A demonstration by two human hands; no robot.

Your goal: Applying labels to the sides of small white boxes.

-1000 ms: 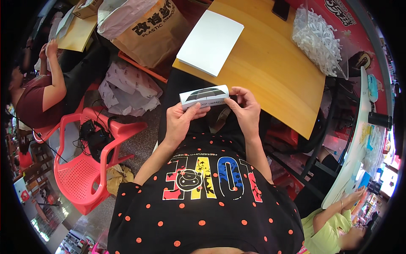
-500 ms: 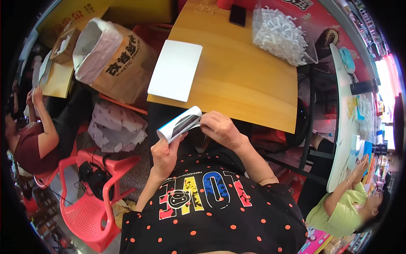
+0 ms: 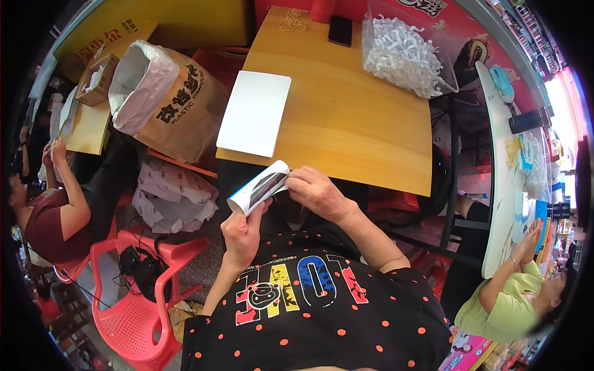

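A curled printed paper (image 3: 263, 188), white with a blue edge and a dark picture, is held in front of my body at the table's near edge. My left hand (image 3: 242, 235) grips its lower left end, thumb up along the paper and fingers mostly hidden behind it. At the paper's right edge, my right hand (image 3: 317, 190) is closed in a pinch. Whether it is one sheet or several layers I cannot tell. Just beyond, a neat stack of white paper (image 3: 255, 114) lies on the left part of the wooden table (image 3: 352, 117).
A clear bag of white paper strips (image 3: 405, 59), a dark phone (image 3: 340, 31) and rubber bands (image 3: 294, 21) are on the table's far side. A large paper sack (image 3: 179, 105) stands left, above a red plastic chair (image 3: 133, 315). Other people sit at both sides.
The view has shifted slightly, so the table and its things appear a little lower. Both hands keep their hold on the curled paper, with hardly any movement.
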